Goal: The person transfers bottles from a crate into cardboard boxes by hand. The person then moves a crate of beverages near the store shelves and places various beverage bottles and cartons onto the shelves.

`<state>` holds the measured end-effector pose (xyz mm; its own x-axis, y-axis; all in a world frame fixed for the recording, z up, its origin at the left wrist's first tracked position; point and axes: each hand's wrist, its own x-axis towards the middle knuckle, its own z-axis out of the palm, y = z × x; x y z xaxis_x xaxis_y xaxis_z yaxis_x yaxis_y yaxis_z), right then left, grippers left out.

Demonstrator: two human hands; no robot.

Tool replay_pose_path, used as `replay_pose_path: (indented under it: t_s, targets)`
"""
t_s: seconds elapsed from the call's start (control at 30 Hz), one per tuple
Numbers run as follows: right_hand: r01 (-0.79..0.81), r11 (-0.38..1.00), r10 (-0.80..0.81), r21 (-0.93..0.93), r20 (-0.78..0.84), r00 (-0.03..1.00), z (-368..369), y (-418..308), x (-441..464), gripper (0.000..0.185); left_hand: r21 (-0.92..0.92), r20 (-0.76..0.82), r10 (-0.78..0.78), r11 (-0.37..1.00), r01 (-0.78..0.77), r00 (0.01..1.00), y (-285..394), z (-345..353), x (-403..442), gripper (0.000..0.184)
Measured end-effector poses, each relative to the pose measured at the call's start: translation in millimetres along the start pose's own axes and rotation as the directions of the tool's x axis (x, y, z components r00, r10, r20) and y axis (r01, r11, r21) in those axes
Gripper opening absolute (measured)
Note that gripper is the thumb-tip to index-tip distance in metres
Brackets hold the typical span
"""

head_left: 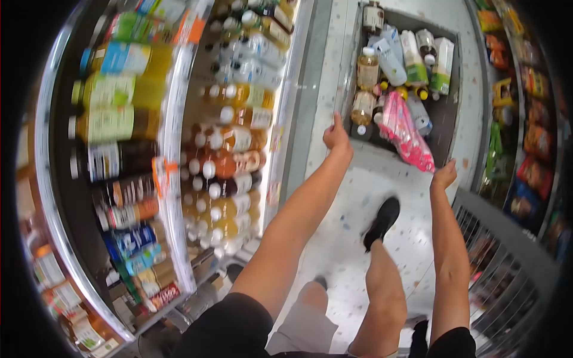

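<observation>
A dark grey crate [458, 77] full of bottles and cartons is in front of me on the aisle. My left hand [338, 138] is closed at its near left corner, thumb pointing forward along the rim. At the near right corner my right hand [443, 176] is closed too, its fingers partly hidden, right beside the tip of a pink package [403, 128]. The package lies on top of the load and hangs over the near rim. Around it are a capped amber bottle [368, 68], a green and white carton [442, 65] and a pale blue bottle [389, 59].
On the left, lit shelves [173, 149] hold rows of drink bottles. Packaged snacks [531, 119] line the right side. A grey wire cart [501, 238] is at the lower right. My shoe [383, 221] is on the speckled floor [346, 227], between my arms.
</observation>
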<state>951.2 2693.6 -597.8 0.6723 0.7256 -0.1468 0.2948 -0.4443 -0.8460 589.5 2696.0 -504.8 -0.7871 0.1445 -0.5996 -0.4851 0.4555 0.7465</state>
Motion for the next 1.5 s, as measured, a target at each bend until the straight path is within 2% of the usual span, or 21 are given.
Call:
replay_pose_path:
  t_s: [0.07,0.13,0.17,0.2,0.3,0.4,0.5,0.53,0.63,0.67,0.73,0.77,0.8,0.9,1.0,1.07,1.23,1.33,1.37,1.4,1.5]
  targets:
    - [0.064,0.984,-0.061,0.163,-0.023,0.998,38,-12,53,0.060,-0.008,0.050,0.070,0.998,-0.070,0.996,17,56,15,0.084]
    - [0.187,0.966,-0.188,-0.179,0.011,0.982,59,-1,117,0.060,0.028,0.028,0.035,0.999,-0.036,0.999,40,100,6,0.084]
    - [0.263,0.948,-0.271,-0.180,-0.019,0.963,68,-9,141,0.061,0.052,0.023,0.042,0.998,-0.043,0.999,53,129,5,0.084]
    - [0.075,0.996,-0.073,-0.047,0.042,0.996,81,-65,143,0.062,0.021,0.011,0.022,1.000,-0.022,1.000,66,148,23,0.080]
    - [0.074,0.991,-0.056,-0.113,0.152,0.987,93,-120,190,0.065,-0.003,0.000,-0.009,1.000,0.009,1.000,94,203,36,0.076]
    - [0.424,0.887,-0.389,-0.182,0.199,0.900,110,-195,232,0.061,-0.035,0.035,-0.058,0.998,0.059,0.998,128,253,32,0.075]
    - [0.454,0.793,-0.289,-0.405,0.405,0.867,162,-258,267,0.062,-0.040,0.014,-0.077,0.996,0.078,0.997,139,287,49,0.074]
    - [0.409,0.804,-0.260,-0.431,0.363,0.895,175,-261,284,0.065,-0.018,0.044,-0.072,0.997,0.072,0.996,138,297,56,0.074]
    - [0.419,0.781,-0.266,-0.463,0.362,0.894,179,-284,294,0.065,0.036,0.043,-0.069,0.997,0.068,0.997,139,297,46,0.076]
    - [0.556,0.717,-0.440,-0.421,0.345,0.829,185,-261,309,0.064,0.032,0.025,-0.060,0.998,0.059,0.998,144,304,44,0.076]
    - [0.357,0.804,-0.174,-0.475,0.386,0.906,183,-299,299,0.063,0.097,0.056,-0.054,0.994,0.049,0.997,117,306,60,0.075]
    - [0.479,0.747,-0.340,-0.460,0.355,0.871,189,-266,314,0.063,0.121,0.050,-0.040,0.992,0.033,0.998,111,310,63,0.074]
    - [0.449,0.758,-0.255,-0.473,0.418,0.872,187,-276,313,0.061,0.143,0.033,-0.029,0.989,0.024,0.999,106,309,64,0.074]
    - [0.482,0.762,-0.294,-0.432,0.432,0.852,187,-284,307,0.055,0.146,0.104,-0.108,0.985,0.092,0.989,141,282,46,0.077]
    - [0.495,0.722,-0.308,-0.484,0.416,0.856,187,-271,315,0.058,0.169,0.269,-0.059,0.986,0.013,0.961,152,287,58,0.079]
    - [0.532,0.731,-0.344,-0.428,0.443,0.828,185,-271,318,0.058,0.183,0.458,-0.212,0.973,0.141,0.864,165,276,59,0.080]
    - [0.575,0.708,-0.415,-0.410,0.418,0.808,189,-257,328,0.055,0.109,0.559,-0.029,0.993,-0.039,0.829,162,266,62,0.086]
    - [0.540,0.721,-0.307,-0.433,0.500,0.810,179,-260,329,0.055,0.145,0.577,0.082,0.969,-0.201,0.813,157,264,51,0.091]
    - [0.567,0.750,-0.374,-0.341,0.488,0.789,180,-250,334,0.055,0.142,0.586,0.111,0.961,-0.237,0.803,161,265,49,0.093]
    - [0.604,0.762,-0.437,-0.233,0.502,0.746,187,-249,337,0.055,0.138,0.566,0.135,0.957,-0.255,0.813,161,261,49,0.095]
    - [0.598,0.736,-0.402,-0.317,0.507,0.763,188,-251,337,0.063,0.258,0.431,0.220,0.900,-0.353,0.875,134,273,60,0.093]
